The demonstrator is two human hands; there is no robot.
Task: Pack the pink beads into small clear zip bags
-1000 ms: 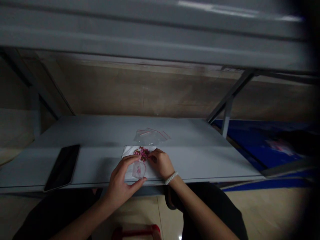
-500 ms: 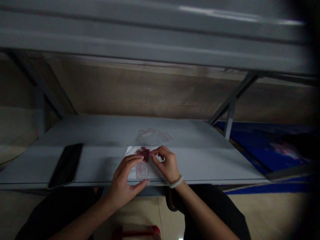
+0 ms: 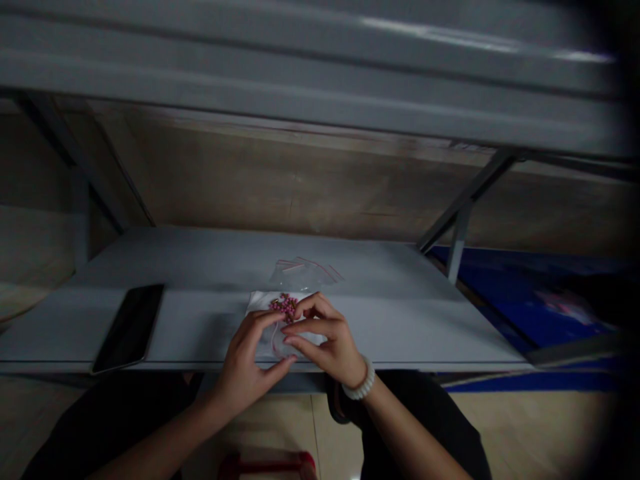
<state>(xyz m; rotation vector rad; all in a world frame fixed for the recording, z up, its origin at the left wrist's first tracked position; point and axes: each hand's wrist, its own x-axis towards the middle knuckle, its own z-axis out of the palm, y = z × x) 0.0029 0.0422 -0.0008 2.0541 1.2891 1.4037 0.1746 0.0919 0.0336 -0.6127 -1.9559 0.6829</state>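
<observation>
My left hand [image 3: 249, 363] curves round a small clear plastic zip bag [image 3: 275, 341], holding its red-edged mouth open between fingers and thumb. Over that mouth is my right hand [image 3: 333, 340], thumb and forefinger close together. Whatever sits between those fingertips is too small to make out. Just beyond both hands, a pile of small pink beads [image 3: 285, 305], with a few gold-coloured pieces among them, lies on a white sheet [image 3: 256, 300]. My fingers hide part of the pile and the sheet.
Several flat clear zip bags [image 3: 307, 272] lie behind the sheet on the grey shelf [image 3: 395, 300]. A dark phone or tablet [image 3: 129, 327] rests at the left front edge. Above hangs an upper shelf [image 3: 300, 80], with metal braces [image 3: 465, 207] at the sides.
My right hand has come from the bead pile toward me, to the mouth of the bag. My left hand stays round the bag.
</observation>
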